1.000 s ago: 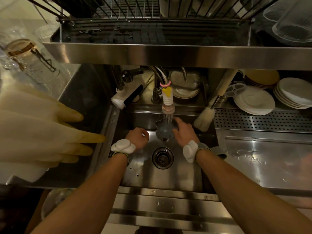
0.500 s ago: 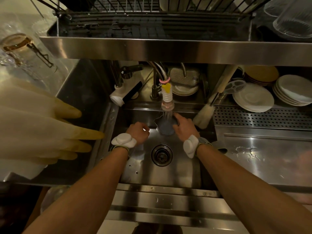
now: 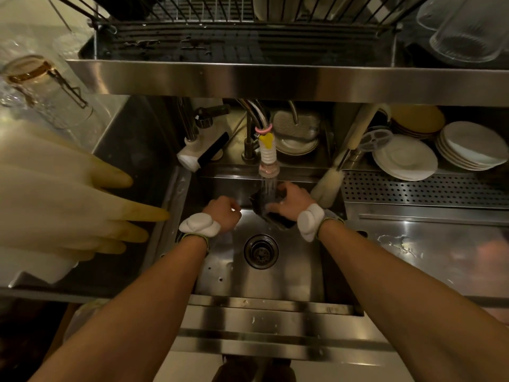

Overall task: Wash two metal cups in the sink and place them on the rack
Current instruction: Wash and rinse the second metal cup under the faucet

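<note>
- The metal cup is inside the sink, up near the back wall and directly under the faucet nozzle, above and slightly right of the drain.
- It looks dark and dull in this low light, with little shine; its surface reads grey-black and wet, and it is tipped over at a slant rather than standing upright.
- A stream of water falls from the nozzle onto the upper part of the cup.
- The cup's rim and mouth are hard to make out, being partly covered by fingers and blurred by the spray.
- The right hand is wrapped around the cup's right side, fingers curled over it in a firm grasp.
- The left hand is closed into a loose fist just left of the cup; whether it holds something small inside cannot be told, and it does not clearly touch the cup.
- Both wrists carry white padded bands.
- A wire dish rack sits on the steel shelf over the sink.
- A pale bottle brush leans at the sink's right rear corner, near the right hand.
- Stacked plates rest on the perforated ledge to the right.
- Large pale rubber gloves hang at the left, well apart from the sink basin.
</note>
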Tool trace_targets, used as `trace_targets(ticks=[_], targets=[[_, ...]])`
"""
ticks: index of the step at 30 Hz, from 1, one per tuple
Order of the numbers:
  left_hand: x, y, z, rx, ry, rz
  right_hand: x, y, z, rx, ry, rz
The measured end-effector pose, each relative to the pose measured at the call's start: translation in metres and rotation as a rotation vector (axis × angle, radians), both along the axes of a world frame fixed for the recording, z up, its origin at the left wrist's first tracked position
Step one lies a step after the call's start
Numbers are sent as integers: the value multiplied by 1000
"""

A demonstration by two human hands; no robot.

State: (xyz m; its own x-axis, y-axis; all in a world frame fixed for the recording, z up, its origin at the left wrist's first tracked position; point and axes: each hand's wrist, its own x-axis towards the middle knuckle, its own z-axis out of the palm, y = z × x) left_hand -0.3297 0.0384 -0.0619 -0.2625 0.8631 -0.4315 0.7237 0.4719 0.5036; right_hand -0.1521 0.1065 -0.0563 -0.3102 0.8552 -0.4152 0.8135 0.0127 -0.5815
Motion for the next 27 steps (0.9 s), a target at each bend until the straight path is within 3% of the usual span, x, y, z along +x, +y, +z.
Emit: trace_targets(ticks=[3, 11, 27], targets=[[1, -1, 3, 7, 5, -6, 8, 1, 3, -63, -35, 39], [-1, -11, 1, -6, 17, -10, 13, -7, 5, 53, -36, 99], [-7, -15, 4, -9, -2, -34, -3, -2, 12, 94, -299, 237]])
